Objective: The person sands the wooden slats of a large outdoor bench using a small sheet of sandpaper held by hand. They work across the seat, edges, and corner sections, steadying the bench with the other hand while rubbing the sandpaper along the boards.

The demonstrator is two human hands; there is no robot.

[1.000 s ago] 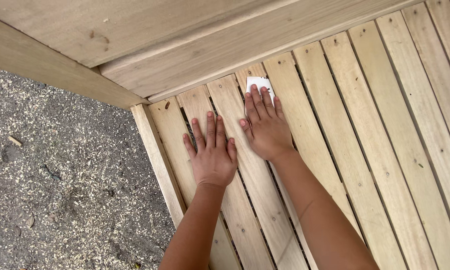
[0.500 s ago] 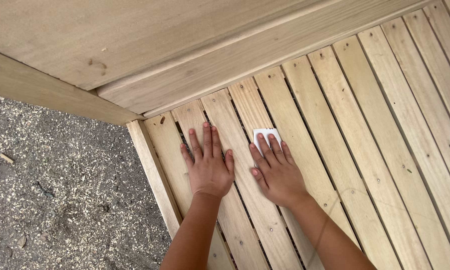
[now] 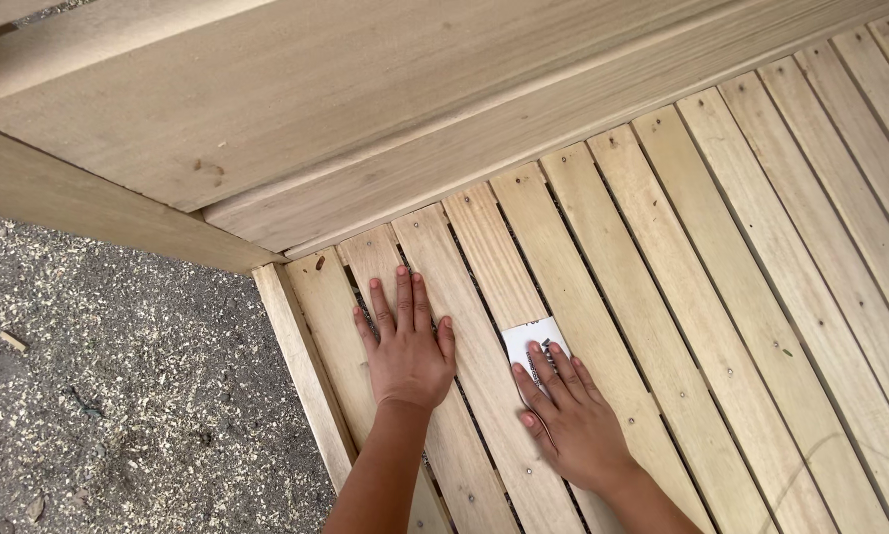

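My left hand (image 3: 406, 348) lies flat, fingers together, on the pale wooden slats (image 3: 721, 297) near the frame's left edge. My right hand (image 3: 570, 420) presses its fingers down on a small white sheet of sandpaper (image 3: 530, 339) that lies on a slat just to the right of the left hand. Only the sheet's upper part shows beyond the fingertips. Both forearms come in from the bottom of the view.
The slats run diagonally and are screwed to a frame with a side rail (image 3: 301, 371) at the left. A broad wooden board (image 3: 385, 129) rises along the slats' upper end. Grey gravel ground strewn with sawdust (image 3: 118, 396) lies to the left.
My right hand has slid the sandpaper down along the slat toward me. The left hand has stayed flat on the slats, and the view has shifted.
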